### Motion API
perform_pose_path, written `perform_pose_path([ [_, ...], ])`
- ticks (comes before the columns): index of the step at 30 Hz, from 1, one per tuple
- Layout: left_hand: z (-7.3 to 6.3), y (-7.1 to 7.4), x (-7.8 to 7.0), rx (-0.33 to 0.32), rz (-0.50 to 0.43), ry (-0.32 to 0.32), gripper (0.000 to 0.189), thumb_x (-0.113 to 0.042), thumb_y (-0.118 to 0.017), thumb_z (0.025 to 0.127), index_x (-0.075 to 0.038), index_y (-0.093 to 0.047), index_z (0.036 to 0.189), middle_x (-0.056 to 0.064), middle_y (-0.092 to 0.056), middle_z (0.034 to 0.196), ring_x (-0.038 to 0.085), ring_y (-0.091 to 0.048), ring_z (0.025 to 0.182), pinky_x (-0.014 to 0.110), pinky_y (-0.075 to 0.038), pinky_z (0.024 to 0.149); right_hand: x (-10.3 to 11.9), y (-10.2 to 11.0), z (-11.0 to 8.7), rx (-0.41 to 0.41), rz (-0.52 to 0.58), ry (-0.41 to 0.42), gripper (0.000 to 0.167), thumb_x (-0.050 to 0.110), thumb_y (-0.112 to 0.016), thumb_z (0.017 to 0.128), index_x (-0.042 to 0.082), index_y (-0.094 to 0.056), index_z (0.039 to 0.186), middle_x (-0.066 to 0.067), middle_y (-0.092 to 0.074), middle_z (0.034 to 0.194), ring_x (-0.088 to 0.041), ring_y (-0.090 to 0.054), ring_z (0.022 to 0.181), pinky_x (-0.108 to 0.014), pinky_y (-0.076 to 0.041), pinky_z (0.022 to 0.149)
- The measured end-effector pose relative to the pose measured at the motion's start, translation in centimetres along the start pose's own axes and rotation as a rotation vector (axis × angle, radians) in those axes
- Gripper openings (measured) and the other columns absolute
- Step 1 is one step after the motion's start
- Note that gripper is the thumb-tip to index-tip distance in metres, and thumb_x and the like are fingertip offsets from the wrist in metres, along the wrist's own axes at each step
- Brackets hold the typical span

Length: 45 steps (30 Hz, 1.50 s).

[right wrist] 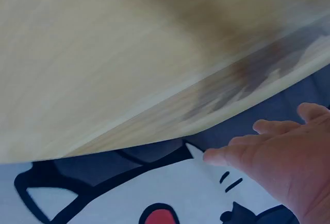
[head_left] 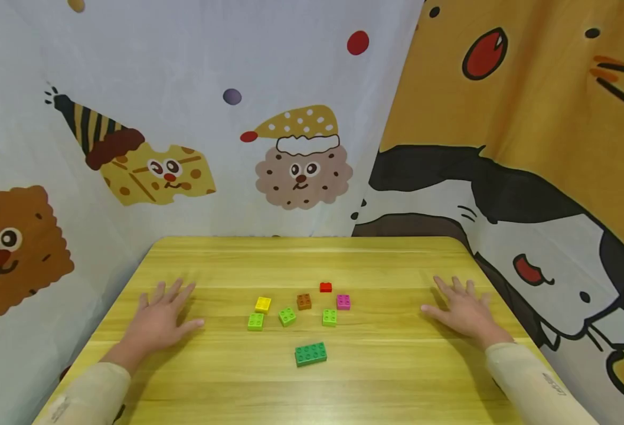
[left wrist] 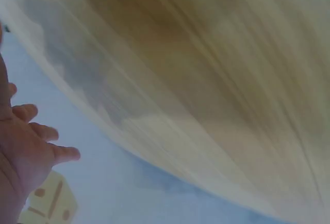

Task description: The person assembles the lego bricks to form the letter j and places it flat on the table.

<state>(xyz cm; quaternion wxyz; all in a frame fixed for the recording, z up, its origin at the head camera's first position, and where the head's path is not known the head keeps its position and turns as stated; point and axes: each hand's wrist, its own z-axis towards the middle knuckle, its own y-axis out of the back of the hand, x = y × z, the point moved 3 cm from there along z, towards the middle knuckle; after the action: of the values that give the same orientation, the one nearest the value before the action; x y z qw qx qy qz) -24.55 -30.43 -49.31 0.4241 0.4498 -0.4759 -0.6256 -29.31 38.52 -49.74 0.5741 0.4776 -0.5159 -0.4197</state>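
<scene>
My left hand is held over the left part of the table with its fingers spread and nothing in it. On the opposite side my right hand is likewise spread, holding nothing. Between them lie small toy building bricks: a yellow brick, a brown brick, a red brick and a magenta brick. Three lime bricks sit among these. Closer to me is a longer dark green brick. Each wrist view shows its hand above the wood surface, shadow cast below.
The wooden table has rounded far corners. A white curtain with cartoon food figures hangs behind it, and an orange cartoon-animal cloth hangs along the right. Pale sleeves cover both forearms.
</scene>
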Motion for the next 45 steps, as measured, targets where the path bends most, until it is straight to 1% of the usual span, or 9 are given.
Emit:
perform_pose_path([
  [5, 0.4, 0.6, -4.0, -0.117, -0.081, -0.043, 0.064, -0.044, -0.074, 0.100, -0.004, -0.060, 0.148, 0.025, -0.064, 0.147, 0.054, -0.057, 0.136, 0.074, -0.040, 0.112, 1.9, 0.2, 0.6, -0.009, 0.084, 0.049, 0.099, 0.064, -0.063, 0.101, -0.002, -0.028, 0.166, -0.042, -0.031, 0.164, -0.069, -0.030, 0.147, -0.084, -0.027, 0.114],
  [10, 0.3, 0.6, -10.6, -0.173, -0.095, -0.187, 0.037, -0.036, -0.079, 0.097, -0.012, -0.077, 0.124, 0.010, -0.078, 0.127, 0.037, -0.070, 0.122, 0.064, -0.047, 0.113, 5.1, 0.3, 1.6, 0.025, 0.236, 0.091, 0.087, 0.050, -0.064, 0.106, -0.003, -0.030, 0.165, -0.035, -0.038, 0.165, -0.057, -0.041, 0.148, -0.071, -0.037, 0.118],
  [15, -0.5, 0.2, -17.4, -0.127, -0.076, -0.422, 0.030, -0.039, -0.078, 0.097, -0.020, -0.079, 0.120, -0.002, -0.080, 0.121, 0.022, -0.073, 0.115, 0.059, -0.051, 0.111, 9.2, 0.7, 2.1, 0.050, 0.324, 0.140, 0.074, 0.045, -0.063, 0.107, 0.005, -0.038, 0.164, -0.026, -0.050, 0.161, -0.050, -0.054, 0.142, -0.066, -0.047, 0.113],
  [19, -1.0, -0.7, -20.8, -0.048, -0.083, -0.544, 0.029, -0.040, -0.075, 0.099, -0.022, -0.078, 0.121, -0.004, -0.078, 0.123, 0.018, -0.072, 0.117, 0.059, -0.048, 0.114, 12.6, 0.9, 1.9, 0.067, 0.359, 0.194, 0.067, 0.043, -0.066, 0.106, 0.009, -0.047, 0.161, -0.017, -0.057, 0.158, -0.041, -0.062, 0.136, -0.061, -0.052, 0.110],
  [22, -1.0, -1.5, -22.1, -0.008, -0.064, -0.581, 0.030, -0.042, -0.076, 0.099, -0.024, -0.078, 0.123, -0.005, -0.078, 0.126, 0.016, -0.071, 0.120, 0.058, -0.047, 0.117, 15.0, 0.7, 1.7, 0.072, 0.360, 0.236, 0.062, 0.042, -0.068, 0.105, 0.012, -0.052, 0.158, -0.012, -0.061, 0.156, -0.035, -0.066, 0.132, -0.057, -0.054, 0.109],
  [26, -0.8, -2.8, -22.9, 0.025, -0.040, -0.602, 0.029, -0.043, -0.078, 0.097, -0.029, -0.078, 0.122, -0.009, -0.077, 0.126, 0.012, -0.071, 0.119, 0.055, -0.047, 0.116, 17.7, 0.4, 1.3, 0.067, 0.342, 0.298, 0.056, 0.039, -0.071, 0.104, 0.015, -0.059, 0.153, -0.008, -0.066, 0.150, -0.029, -0.069, 0.125, -0.053, -0.057, 0.105],
  [32, -0.2, -3.7, -23.6, 0.022, -0.022, -0.608, 0.026, -0.039, -0.082, 0.094, -0.030, -0.078, 0.118, -0.010, -0.077, 0.124, 0.011, -0.072, 0.117, 0.054, -0.050, 0.114, 20.5, -0.6, 0.7, 0.065, 0.312, 0.431, 0.047, 0.036, -0.072, 0.103, 0.013, -0.067, 0.144, -0.007, -0.073, 0.138, -0.025, -0.073, 0.115, -0.048, -0.061, 0.098],
  [36, 0.5, -3.7, -24.0, 0.016, -0.010, -0.595, 0.021, -0.036, -0.084, 0.092, -0.029, -0.079, 0.112, -0.010, -0.079, 0.119, 0.010, -0.073, 0.113, 0.052, -0.052, 0.112, 21.9, -1.5, 0.7, 0.055, 0.280, 0.526, 0.043, 0.031, -0.075, 0.102, 0.012, -0.070, 0.140, -0.008, -0.076, 0.133, -0.023, -0.075, 0.112, -0.044, -0.062, 0.097],
  [45, 2.4, -3.9, -25.2, 0.050, -0.059, -0.499, 0.009, -0.033, -0.084, 0.093, -0.027, -0.082, 0.100, -0.013, -0.082, 0.107, 0.009, -0.075, 0.101, 0.040, -0.059, 0.097, 24.0, -3.2, 0.8, -0.072, 0.094, 0.696, 0.031, 0.029, -0.081, 0.096, 0.014, -0.078, 0.123, -0.001, -0.079, 0.122, -0.020, -0.076, 0.112, -0.039, -0.063, 0.095],
])
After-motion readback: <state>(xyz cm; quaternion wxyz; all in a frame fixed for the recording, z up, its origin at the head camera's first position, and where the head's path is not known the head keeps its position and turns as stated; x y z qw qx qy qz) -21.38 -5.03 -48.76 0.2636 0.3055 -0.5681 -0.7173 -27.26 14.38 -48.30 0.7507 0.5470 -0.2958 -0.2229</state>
